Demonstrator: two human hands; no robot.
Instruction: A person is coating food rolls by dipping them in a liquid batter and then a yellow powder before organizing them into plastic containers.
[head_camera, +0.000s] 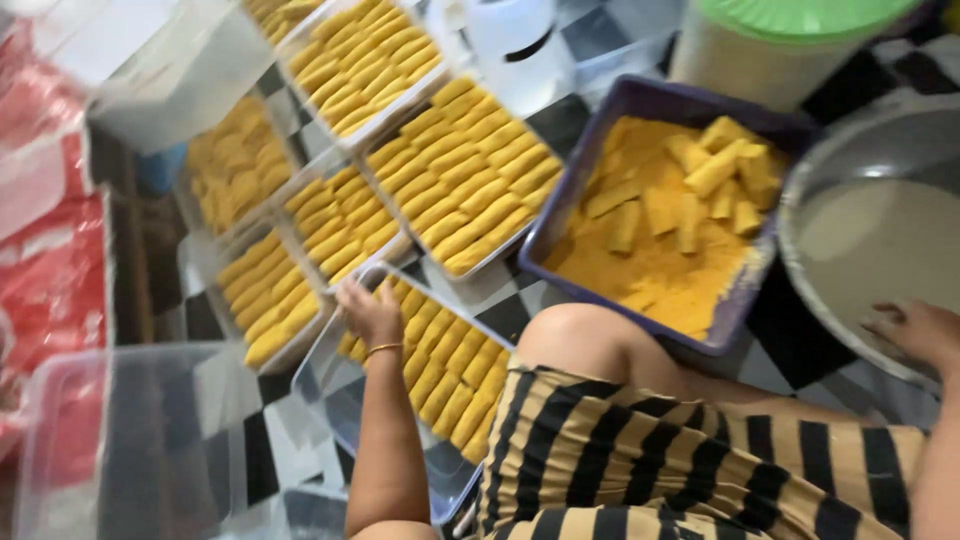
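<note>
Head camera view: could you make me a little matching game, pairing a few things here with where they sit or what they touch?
Things:
1. left hand
2. right hand
3. purple rectangular plastic tub of yellow crumbs
4. green round lid

Places:
A. top right
B. rim of the round grey metal basin
C. beside the bare knee
D. on the clear tray of breaded yellow rolls

Pairs: 1-D, 2-B, 3-C, 4-A

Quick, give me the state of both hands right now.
Left hand: fingers curled on the rim of the clear tray of breaded rolls.
Right hand: open, resting on the metal bowl, holding nothing.
</note>
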